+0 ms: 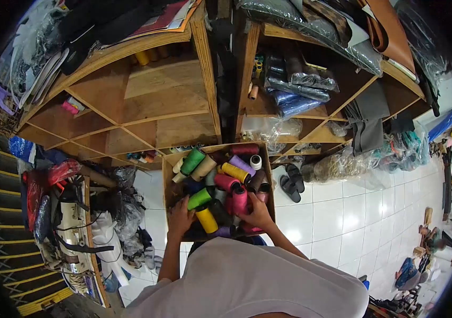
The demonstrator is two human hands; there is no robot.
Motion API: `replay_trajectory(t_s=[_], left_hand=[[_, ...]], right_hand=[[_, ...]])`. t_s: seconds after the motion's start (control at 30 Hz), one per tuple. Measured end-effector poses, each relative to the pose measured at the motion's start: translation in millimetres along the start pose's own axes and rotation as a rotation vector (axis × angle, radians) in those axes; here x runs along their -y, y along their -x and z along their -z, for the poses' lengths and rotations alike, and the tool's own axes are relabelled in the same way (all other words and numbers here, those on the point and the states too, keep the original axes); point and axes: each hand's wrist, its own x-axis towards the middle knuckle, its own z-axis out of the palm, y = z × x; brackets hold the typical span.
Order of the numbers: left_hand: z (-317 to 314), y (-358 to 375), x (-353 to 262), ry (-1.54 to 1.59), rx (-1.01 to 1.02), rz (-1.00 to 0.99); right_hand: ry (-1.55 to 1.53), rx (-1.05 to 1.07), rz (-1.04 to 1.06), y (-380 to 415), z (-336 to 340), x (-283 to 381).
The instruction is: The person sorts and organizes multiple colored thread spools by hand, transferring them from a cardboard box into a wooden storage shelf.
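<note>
A cardboard box full of thread spools in many colours stands in front of me. At its left side, my left hand closes on the end of a lime green thread spool. A yellow thread spool lies just right of that hand. On the right, my right hand has its fingers around a pink thread spool. Close by are another pink spool, a purple spool, a dark green spool and a white spool. Fingertips are partly hidden among the spools.
Wooden shelves stand behind the box, with wrapped rolls on the right side. Black sandals lie on the white tiled floor. A machine and plastic bags are at the left, with assorted clutter along the right.
</note>
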Motion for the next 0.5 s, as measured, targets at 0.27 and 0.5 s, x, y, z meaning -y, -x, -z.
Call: replay_trajectory(t_s=[0.27, 0.5], left_hand=[[19, -20, 34, 0.038, 0.126, -0.091], [3, -39, 60, 0.428, 0.034, -0.433]], right_hand=[[-0.184, -0.134, -0.103, 7, -5, 2], [-0.755, -0.381, -0.366, 28, -52, 40]])
